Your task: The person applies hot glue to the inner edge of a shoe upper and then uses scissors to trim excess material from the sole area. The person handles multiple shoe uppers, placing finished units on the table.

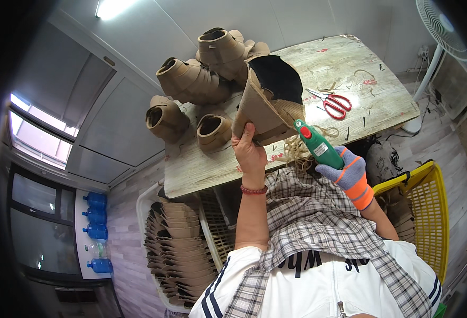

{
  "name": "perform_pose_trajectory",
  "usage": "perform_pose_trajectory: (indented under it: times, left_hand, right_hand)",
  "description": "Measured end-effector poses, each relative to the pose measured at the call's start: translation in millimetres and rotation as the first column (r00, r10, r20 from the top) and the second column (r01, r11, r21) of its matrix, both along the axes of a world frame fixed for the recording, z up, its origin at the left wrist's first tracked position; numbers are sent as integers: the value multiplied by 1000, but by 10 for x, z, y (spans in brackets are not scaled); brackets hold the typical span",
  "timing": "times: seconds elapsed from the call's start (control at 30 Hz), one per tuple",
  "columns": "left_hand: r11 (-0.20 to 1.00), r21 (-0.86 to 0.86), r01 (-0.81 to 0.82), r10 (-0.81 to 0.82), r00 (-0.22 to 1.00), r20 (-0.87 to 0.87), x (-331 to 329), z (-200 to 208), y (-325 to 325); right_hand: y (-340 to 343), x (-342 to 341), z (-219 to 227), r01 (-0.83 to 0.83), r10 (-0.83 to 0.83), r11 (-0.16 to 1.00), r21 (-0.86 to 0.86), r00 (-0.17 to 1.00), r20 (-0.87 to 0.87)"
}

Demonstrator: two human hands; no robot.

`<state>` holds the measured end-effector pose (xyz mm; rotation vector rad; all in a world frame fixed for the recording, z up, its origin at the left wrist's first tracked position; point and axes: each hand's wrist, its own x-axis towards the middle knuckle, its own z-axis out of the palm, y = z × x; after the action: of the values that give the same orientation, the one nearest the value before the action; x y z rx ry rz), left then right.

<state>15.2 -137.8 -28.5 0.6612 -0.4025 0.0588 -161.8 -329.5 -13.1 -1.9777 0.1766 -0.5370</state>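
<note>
My left hand [250,153], bare with a red bead bracelet [253,189], is closed on the lower edge of a tan stitched piece [260,114]. That piece is curved like a shoe upper, with black lining and a woven inner side showing. My right hand [345,172] wears a grey and orange glove. Its fingers wrap round a green hand-held power tool [321,148] with a red button. The tool's front end is close to the piece's right edge; I cannot tell whether they touch. Tan cord [296,151] hangs in loops below the piece.
Nested stacks of tan pieces [193,82] stand on the table's [392,100] left. Red-handled scissors [335,106] lie to the right among scraps. A white basket [147,212] of tan pieces is at lower left, a yellow basket [439,212] at right. A fan [440,24] stands far right.
</note>
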Motion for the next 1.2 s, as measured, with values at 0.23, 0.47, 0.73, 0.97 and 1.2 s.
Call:
perform_pose_trajectory:
  times: [0.23,0.47,0.73,0.97,1.2]
  left_hand:
    - [996,38,-84,82,995,50,-103,0,-89]
    - [897,329,-297,247,951,184,-269,-77,-159]
    - [440,488,-754,180,607,774,-211,-72,-1]
    - [356,636,-685,46,692,720,-234,28,247]
    - [899,-22,437,-434,882,-182,17,638,653]
  right_hand:
    - [64,49,-80,-41,37,990,132,999,33]
    - [11,144,88,8,-9,992,129,1000,8]
    - [-138,215,275,17,10,969,247,994,-110]
    - [-323,314,256,36,-12,923,384,998,-65]
    - [-528,309,-94,181,-134,959,-218,968,214]
